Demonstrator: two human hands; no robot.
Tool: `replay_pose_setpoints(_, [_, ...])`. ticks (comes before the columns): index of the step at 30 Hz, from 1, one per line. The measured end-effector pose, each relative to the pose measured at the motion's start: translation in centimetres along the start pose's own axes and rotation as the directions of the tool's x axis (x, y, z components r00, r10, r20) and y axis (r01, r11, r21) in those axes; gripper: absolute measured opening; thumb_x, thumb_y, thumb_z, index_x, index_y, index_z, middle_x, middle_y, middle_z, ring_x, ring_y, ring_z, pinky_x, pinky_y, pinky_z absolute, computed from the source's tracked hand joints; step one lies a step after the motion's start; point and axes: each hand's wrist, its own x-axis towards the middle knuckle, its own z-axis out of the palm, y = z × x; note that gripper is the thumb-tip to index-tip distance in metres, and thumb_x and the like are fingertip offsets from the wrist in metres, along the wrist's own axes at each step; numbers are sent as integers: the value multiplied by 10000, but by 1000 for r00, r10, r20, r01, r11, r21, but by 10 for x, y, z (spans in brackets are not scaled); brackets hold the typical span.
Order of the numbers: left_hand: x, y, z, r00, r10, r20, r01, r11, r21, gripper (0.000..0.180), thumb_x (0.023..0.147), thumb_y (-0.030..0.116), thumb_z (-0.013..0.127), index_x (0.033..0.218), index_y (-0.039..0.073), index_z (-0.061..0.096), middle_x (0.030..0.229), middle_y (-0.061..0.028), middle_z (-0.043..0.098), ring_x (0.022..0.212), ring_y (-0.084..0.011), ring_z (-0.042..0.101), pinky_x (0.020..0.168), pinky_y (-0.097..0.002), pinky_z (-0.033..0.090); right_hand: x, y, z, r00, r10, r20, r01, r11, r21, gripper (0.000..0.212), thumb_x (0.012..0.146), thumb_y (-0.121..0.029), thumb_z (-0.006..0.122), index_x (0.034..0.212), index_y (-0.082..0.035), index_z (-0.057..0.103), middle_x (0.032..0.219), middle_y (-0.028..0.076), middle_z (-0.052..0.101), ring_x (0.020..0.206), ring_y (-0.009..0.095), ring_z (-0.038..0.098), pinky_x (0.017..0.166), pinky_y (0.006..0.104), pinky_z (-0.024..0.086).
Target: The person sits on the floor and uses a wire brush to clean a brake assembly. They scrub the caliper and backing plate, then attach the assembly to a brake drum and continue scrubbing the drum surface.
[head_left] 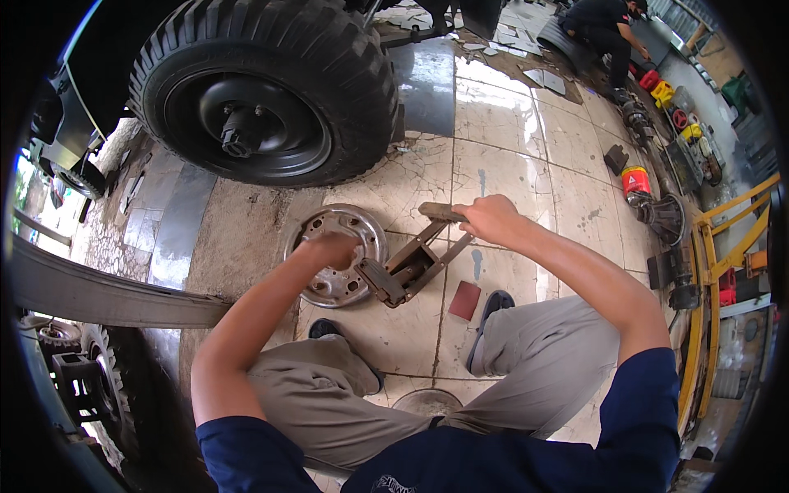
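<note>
A round, pale metal plate with holes, like a drum-brake backing plate, lies on the tiled floor in front of me. My left hand is over it, fingers curled; what they hold, if anything, is hidden. Beside the plate, to its right, is a brown, worn metal piece with angled arms and a flat pad at each end. The fingers of my right hand are closed on its far end. A reddish-brown square sheet lies on the tiles between the metal piece and my right foot.
A big treaded tyre on a black wheel stands just beyond the plate. At the left a grey beam reaches in. A yellow metal frame, a red can and axle parts line the right. Another person crouches far right.
</note>
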Motion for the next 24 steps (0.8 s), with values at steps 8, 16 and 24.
replay_pose_setpoints(8, [-31, 50, -66, 981, 187, 51, -122, 799, -589, 629, 1005, 591, 406, 1313, 80, 605, 1171, -117, 682, 1091, -241, 656, 987, -377, 476, -2, -11, -8, 1000, -28, 3, 28, 997, 71, 350, 899, -378, 631, 1183, -177, 664, 861, 121, 721, 837, 321, 702, 684, 446, 557])
replay_pose_setpoints(16, [-54, 100, -62, 944, 330, 25, -315, 919, -237, 628, 967, 626, 440, 1164, 92, 705, 1045, -178, 711, 1014, -354, 668, 903, -429, 501, -3, 3, 7, 984, -154, -85, 155, 988, 3, 386, 875, -364, 645, 1209, -172, 663, 818, 119, 720, 796, 319, 706, 668, 449, 557])
replay_pose_setpoints(24, [-62, 104, -57, 913, 395, -102, -406, 905, -125, 496, 1001, 465, 463, 994, 53, 740, 868, -231, 687, 859, -416, 656, 781, -491, 507, -5, -3, 6, 979, -186, -81, 196, 971, 138, 336, 874, -386, 645, 1133, -174, 678, 835, 146, 716, 822, 339, 700, 694, 467, 555])
